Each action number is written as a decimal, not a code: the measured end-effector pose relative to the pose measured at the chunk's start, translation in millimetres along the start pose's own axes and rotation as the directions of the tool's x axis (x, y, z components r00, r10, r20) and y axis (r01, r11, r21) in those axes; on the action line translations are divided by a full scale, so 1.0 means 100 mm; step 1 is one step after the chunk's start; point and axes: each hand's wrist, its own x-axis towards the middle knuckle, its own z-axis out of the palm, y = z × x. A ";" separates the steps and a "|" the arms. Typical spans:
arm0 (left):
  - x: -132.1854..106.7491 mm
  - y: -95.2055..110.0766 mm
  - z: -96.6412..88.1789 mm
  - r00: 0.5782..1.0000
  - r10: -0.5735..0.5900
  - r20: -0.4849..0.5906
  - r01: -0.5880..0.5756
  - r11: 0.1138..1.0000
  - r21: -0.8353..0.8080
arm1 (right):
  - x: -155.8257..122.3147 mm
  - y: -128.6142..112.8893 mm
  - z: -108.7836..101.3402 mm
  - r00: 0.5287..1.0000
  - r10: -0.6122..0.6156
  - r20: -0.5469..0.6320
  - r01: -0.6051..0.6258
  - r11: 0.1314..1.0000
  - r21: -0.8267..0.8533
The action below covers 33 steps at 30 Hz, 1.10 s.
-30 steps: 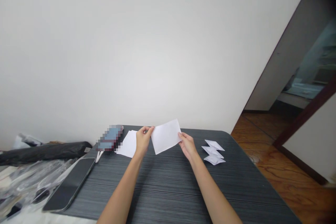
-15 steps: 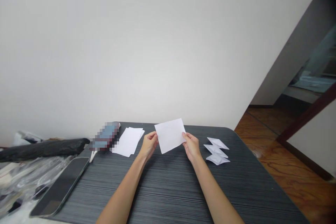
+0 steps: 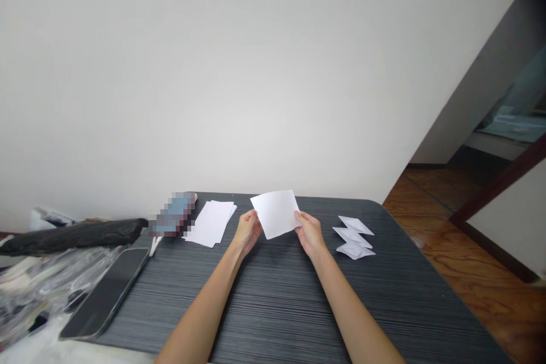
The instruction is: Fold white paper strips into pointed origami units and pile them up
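Observation:
I hold a white sheet of paper [image 3: 276, 213] above the dark striped table [image 3: 277, 307], near its far edge. My left hand [image 3: 248, 231] pinches the sheet's lower left edge and my right hand [image 3: 309, 233] pinches its right edge. The sheet is lifted and tilted slightly, its lower part hidden by my fingers. A small stack of white sheets [image 3: 211, 223] lies flat just left of my left hand. Three folded white paper shapes [image 3: 354, 237] lie in a column to the right of my right hand.
A dark phone [image 3: 106, 292] lies at the table's left edge, with a blurred-out object [image 3: 174, 216] behind it. A long black bundle [image 3: 72, 235] and clear plastic wrapping [image 3: 29, 290] sit left of the table. Wooden floor [image 3: 478, 273] and a doorway are at right.
Both hands have drawn closer together on the sheet; my left hand moved right, away from the stack. The view shifted slightly.

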 end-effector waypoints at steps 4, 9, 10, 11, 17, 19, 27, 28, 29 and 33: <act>0.02 0.04 0.00 0.990 0.102 -0.093 -0.087 0.984 0.157 | -0.02 -0.02 -0.02 0.970 -0.237 -0.051 0.195 0.887 -0.418; -0.02 0.10 0.04 0.888 0.443 -0.124 -0.300 0.762 0.574 | -0.26 -0.18 0.15 0.697 -0.644 0.314 0.604 0.292 -0.741; -0.03 0.10 0.06 0.875 0.477 -0.081 -0.337 0.721 0.605 | -0.32 -0.19 0.20 0.677 -0.594 0.435 0.672 0.257 -0.695; -0.05 0.10 0.08 0.871 0.490 -0.033 -0.368 0.696 0.617 | -0.36 -0.18 0.24 0.657 -0.552 0.514 0.720 0.258 -0.644; -0.10 0.02 0.13 0.899 0.427 0.094 -0.401 0.719 0.568 | -0.45 -0.04 0.31 0.676 -0.498 0.543 0.736 0.418 -0.533; -0.10 0.00 0.13 0.908 0.410 0.083 -0.383 0.736 0.558 | -0.43 -0.03 0.30 0.711 -0.502 0.492 0.702 0.476 -0.530; -0.07 0.01 0.11 0.924 0.379 0.046 -0.340 0.763 0.549 | -0.42 -0.12 0.29 0.819 -0.370 0.438 0.558 0.691 -0.460; -0.07 0.01 0.10 0.926 0.376 0.047 -0.338 0.765 0.548 | -0.41 -0.12 0.29 0.823 -0.356 0.443 0.549 0.701 -0.456; -0.06 0.01 0.10 0.926 0.373 0.050 -0.338 0.764 0.550 | -0.41 -0.12 0.28 0.824 -0.348 0.447 0.543 0.708 -0.451; -0.06 0.00 0.09 0.921 0.382 0.072 -0.353 0.744 0.568 | -0.39 -0.10 0.25 0.807 -0.355 0.472 0.568 0.688 -0.452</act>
